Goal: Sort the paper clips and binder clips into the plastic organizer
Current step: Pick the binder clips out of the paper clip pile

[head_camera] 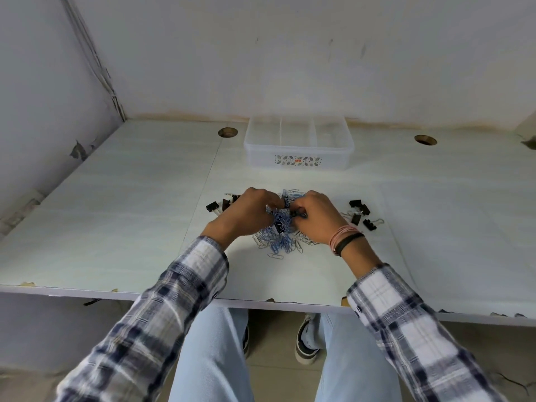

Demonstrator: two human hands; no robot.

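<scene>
A heap of blue and silver paper clips point(282, 242) lies in the middle of the white table, with a few black binder clips mixed in. My left hand point(246, 211) and my right hand point(314, 214) are both curled over the heap's far part, fingers pinched into a tangle of clips. More black binder clips lie in a small group at the left point(220, 204) and another at the right point(361, 214). The clear plastic organizer point(298, 161), with three compartments, stands behind the heap by the wall. Its compartments look empty.
Two round cable holes, one at the left point(227, 132) and one at the right point(425, 139), open in the tabletop near the back wall. The table's front edge point(261, 301) is chipped. A side wall rises at the left.
</scene>
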